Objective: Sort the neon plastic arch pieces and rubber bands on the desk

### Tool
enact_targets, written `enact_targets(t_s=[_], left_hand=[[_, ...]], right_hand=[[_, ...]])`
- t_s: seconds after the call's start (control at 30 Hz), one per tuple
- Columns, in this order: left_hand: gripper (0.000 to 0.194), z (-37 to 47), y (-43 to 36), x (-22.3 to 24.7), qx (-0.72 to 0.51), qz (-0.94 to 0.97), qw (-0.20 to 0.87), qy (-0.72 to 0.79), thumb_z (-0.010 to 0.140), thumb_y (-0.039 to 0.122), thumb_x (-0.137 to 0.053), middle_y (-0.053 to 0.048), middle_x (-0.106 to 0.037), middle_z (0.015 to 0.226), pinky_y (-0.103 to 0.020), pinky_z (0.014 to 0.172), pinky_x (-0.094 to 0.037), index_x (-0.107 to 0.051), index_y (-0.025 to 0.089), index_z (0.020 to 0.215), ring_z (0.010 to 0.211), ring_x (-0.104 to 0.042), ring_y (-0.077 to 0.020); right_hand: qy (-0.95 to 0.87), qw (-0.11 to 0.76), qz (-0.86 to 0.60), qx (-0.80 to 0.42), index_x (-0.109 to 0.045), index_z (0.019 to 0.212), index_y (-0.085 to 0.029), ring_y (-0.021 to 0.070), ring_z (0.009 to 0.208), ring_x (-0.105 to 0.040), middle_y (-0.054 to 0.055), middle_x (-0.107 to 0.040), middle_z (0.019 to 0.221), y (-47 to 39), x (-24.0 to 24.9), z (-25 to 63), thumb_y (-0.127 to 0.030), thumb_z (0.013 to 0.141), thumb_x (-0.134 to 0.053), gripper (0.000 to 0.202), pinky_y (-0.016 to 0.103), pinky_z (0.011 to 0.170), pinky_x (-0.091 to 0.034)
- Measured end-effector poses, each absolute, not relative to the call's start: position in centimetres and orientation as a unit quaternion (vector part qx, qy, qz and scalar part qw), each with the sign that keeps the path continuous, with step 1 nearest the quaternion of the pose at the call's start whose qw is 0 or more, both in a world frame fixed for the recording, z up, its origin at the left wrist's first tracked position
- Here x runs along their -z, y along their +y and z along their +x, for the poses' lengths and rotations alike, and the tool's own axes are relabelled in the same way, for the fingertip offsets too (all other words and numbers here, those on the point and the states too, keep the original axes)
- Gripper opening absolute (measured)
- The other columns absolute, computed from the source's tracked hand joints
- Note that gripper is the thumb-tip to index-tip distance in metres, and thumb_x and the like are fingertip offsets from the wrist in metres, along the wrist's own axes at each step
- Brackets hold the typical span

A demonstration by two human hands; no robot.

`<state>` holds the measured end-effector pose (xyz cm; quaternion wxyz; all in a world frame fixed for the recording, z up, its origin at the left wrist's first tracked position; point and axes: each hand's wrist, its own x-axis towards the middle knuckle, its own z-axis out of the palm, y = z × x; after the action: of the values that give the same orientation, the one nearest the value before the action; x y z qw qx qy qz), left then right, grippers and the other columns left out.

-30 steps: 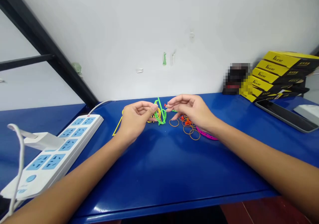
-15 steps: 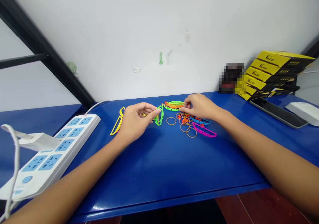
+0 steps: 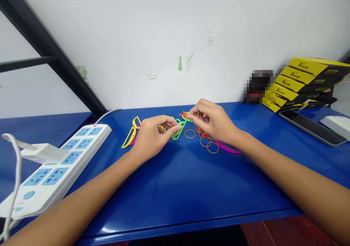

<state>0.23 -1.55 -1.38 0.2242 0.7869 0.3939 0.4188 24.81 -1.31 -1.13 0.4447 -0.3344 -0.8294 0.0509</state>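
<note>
Nearby, rubber bands (image 3: 213,153) lie beside the right hand (image 3: 217,122), its grip unclear.
Left hand (image 3: 151,135) pinches a green frame (image 3: 179,132), slanting away rightward.

Table (image 3: 153,187): smooth, glossy blue, likely painted metal; bright reflection at its near left edge. Green bow-shaped piece (image 3: 179,130) at my left fingertips: thin, plastic-looking. Yellow piece (image 3: 129,137), left, and magenta piece (image 3: 227,147), right: same plastic look. Tan bands (image 3: 213,147): rubber-like; gloss too small to tell. Power strip (image 3: 58,166), left: smooth white plastic, light blue socket faces. Wall (image 3: 131,49), far: pale, mostly smooth, scuffed patches. Boxes (image 3: 298,82), far right: printed card, yellow and black. Phone (image 3: 313,127): dark, smooth face.
</note>
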Motion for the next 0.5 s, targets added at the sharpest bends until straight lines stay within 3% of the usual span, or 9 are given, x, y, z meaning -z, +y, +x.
enact_targets(t_s=[0.5], left_hand=[[0.028,0.1,-1.31,1.51,-0.414,0.792,0.214,0.393,0.094,0.048,-0.08,-0.005,-0.084,0.083,-0.028,0.067,-0.057,-0.082,0.021,0.088,0.074,-0.075,-0.0193]], right_hand=[[-0.857,0.396,-0.328,0.008,-0.063,0.1,-0.021,0.016,0.078,-0.059,0.005,-0.066,0.1,-2.14,0.84,24.78,-0.018,0.108,-0.062,0.009,0.031,0.069,-0.046]])
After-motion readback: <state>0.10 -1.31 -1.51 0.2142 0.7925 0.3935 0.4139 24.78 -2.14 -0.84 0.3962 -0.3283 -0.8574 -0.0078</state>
